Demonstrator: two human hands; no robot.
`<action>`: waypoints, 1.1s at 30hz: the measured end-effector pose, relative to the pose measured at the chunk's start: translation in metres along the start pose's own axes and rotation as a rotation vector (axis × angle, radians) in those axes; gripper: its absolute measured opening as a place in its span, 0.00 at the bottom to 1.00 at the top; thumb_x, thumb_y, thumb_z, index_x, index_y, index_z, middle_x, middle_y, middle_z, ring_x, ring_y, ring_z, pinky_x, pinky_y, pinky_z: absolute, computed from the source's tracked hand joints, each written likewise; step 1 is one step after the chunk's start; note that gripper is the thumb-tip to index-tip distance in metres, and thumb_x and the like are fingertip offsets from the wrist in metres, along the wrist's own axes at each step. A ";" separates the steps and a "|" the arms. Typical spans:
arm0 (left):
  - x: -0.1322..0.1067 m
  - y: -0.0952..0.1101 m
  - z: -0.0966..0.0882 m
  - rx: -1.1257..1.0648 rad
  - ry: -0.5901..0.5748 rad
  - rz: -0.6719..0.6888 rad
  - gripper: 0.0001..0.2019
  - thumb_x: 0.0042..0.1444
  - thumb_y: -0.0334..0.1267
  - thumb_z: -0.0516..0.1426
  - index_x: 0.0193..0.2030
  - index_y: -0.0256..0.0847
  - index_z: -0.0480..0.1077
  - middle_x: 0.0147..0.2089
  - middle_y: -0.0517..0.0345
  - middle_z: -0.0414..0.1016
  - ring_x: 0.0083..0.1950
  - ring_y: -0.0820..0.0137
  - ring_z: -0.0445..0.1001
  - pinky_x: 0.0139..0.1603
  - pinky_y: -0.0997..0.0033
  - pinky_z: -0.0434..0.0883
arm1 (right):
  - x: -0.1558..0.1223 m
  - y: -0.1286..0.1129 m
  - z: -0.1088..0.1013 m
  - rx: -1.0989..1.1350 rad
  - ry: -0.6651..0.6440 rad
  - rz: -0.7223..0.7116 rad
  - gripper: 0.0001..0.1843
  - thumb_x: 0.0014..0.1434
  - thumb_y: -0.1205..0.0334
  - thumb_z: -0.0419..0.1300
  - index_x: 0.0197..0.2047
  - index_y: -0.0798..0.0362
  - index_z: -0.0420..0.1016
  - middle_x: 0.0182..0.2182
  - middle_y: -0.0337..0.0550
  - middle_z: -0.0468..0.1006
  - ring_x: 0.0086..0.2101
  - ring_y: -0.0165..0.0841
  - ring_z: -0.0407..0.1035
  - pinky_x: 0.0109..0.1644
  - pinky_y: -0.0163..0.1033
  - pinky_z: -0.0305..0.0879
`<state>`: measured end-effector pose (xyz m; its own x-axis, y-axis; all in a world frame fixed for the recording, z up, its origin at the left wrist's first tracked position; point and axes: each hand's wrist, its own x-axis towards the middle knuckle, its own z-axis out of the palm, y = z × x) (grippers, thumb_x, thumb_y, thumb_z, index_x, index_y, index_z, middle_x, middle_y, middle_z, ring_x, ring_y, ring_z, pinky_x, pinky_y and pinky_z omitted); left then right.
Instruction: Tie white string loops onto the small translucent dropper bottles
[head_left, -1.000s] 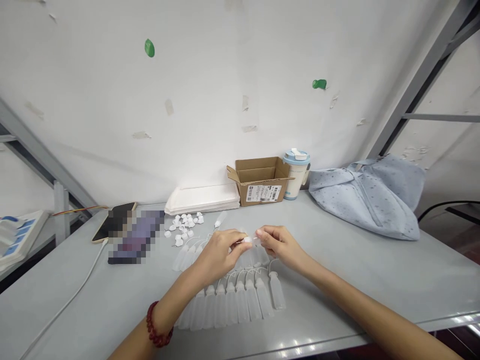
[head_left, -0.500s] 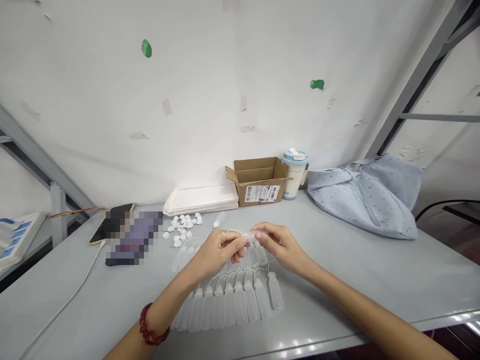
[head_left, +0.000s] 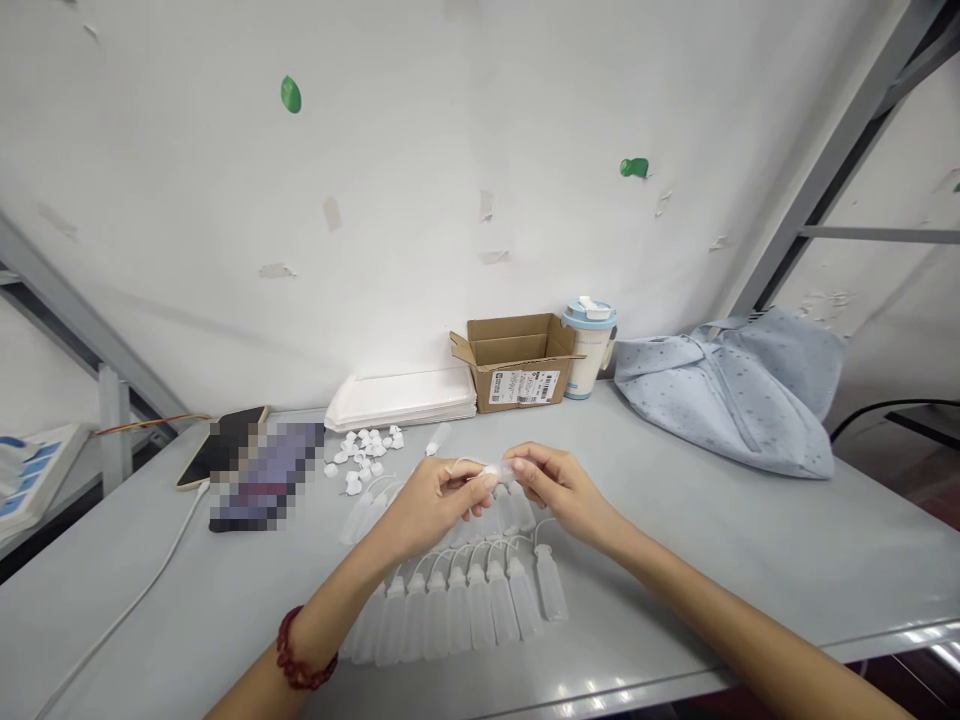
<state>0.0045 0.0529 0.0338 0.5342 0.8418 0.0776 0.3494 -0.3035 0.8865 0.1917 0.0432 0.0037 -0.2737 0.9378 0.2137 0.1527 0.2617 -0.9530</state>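
Observation:
Both hands meet over the middle of the table on one small translucent squeeze bottle (head_left: 506, 471). My left hand (head_left: 441, 505) pinches its white neck end, where a thin white tube or strap curves back over the fingers. My right hand (head_left: 559, 488) grips the bottle's body, most of which the fingers hide. Below lies a row of similar translucent bottles (head_left: 459, 610), with thin curved white strips at their tops. Behind the hands is another row, partly covered. A single bottle (head_left: 439, 438) lies farther back, and small white caps (head_left: 364, 450) are scattered to its left.
A stack of white packets (head_left: 405, 398), an open cardboard box (head_left: 517, 362) and a lidded cup (head_left: 590, 350) stand along the wall. A blue cloth bag (head_left: 720, 400) lies at right. At left are a phone (head_left: 196, 462) and a white cable (head_left: 142, 610).
The right fingers have shifted slightly on the bottle, and more of its translucent part shows between the two hands. The bottles on the table stay put.

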 end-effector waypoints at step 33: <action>0.011 -0.029 -0.025 0.851 0.266 0.011 0.19 0.59 0.43 0.47 0.19 0.39 0.60 0.21 0.60 0.65 0.23 0.72 0.61 0.26 0.72 0.53 | 0.007 0.006 -0.007 -0.255 0.133 0.016 0.11 0.56 0.56 0.57 0.40 0.54 0.66 0.24 0.36 0.69 0.23 0.27 0.60 0.27 0.33 0.56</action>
<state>-0.0187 0.0825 0.0202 0.3816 0.8804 0.2816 0.8551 -0.4519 0.2542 0.1969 0.0529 0.0015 -0.1455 0.9595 0.2413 0.3949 0.2799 -0.8751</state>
